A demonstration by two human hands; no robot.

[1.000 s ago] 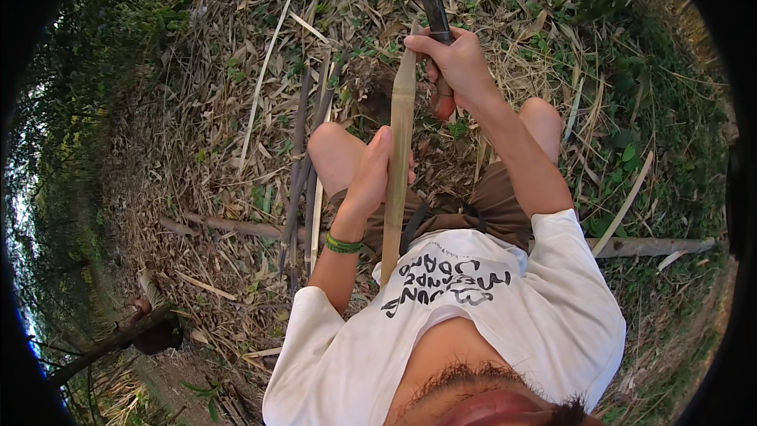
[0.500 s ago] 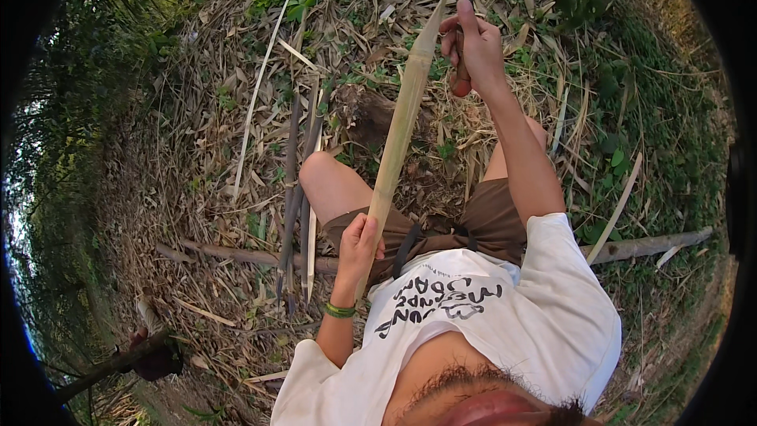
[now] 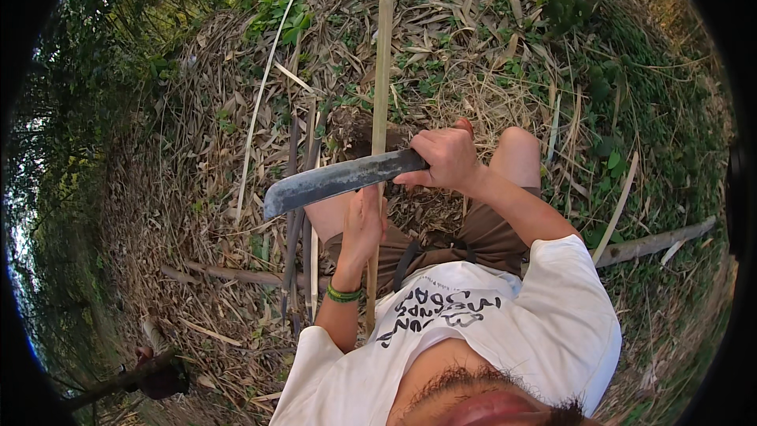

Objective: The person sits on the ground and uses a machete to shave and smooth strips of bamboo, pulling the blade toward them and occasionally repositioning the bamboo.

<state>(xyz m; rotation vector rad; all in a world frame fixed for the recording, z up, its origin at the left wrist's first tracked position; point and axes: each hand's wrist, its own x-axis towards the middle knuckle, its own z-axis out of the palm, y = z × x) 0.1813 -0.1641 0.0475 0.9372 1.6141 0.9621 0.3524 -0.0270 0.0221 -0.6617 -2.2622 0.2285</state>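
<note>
We hold the knife in our right hand, and the grip is closed around its handle; a reddish end shows above the fingers. The wide dark blade points to the left. Our left hand has its grip closed on the long bamboo strip, which stands between our knees, from near our shirt to the upper edge of the view. The blade crosses over this strip, just beyond the left fingers; if they touch, we cannot tell. A brown stump is behind the blade, and dark sticks lie near our left knee.
</note>
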